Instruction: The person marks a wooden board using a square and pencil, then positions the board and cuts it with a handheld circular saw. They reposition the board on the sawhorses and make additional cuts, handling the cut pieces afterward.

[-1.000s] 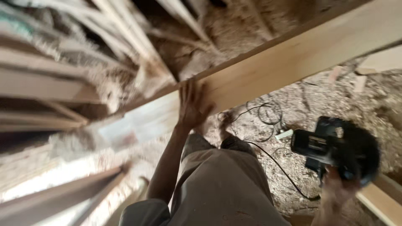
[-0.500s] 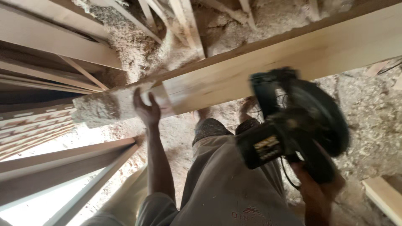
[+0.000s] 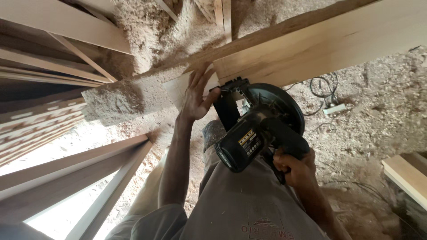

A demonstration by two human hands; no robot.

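Note:
A long pale wooden plank [image 3: 320, 44] runs across the upper part of the view, its left end resting near a sawdust-covered block [image 3: 120, 102]. My left hand [image 3: 198, 95] lies flat on the plank's left end, fingers spread. My right hand [image 3: 296, 166] grips the handle of a black circular saw [image 3: 258, 129]. The saw's front sits against the near edge of the plank, just to the right of my left hand. My thumb touches the saw's base plate.
Thick sawdust covers the floor [image 3: 364, 120]. A black cable and a white power strip [image 3: 333, 109] lie at the right. Wooden boards and frames [image 3: 66, 173] lean at the left, more planks [image 3: 53, 26] at upper left, another board [image 3: 407, 175] at right.
My right hand has brought the saw from beside my leg up to the plank's edge. My left hand stayed pressed on the plank while the view shifted.

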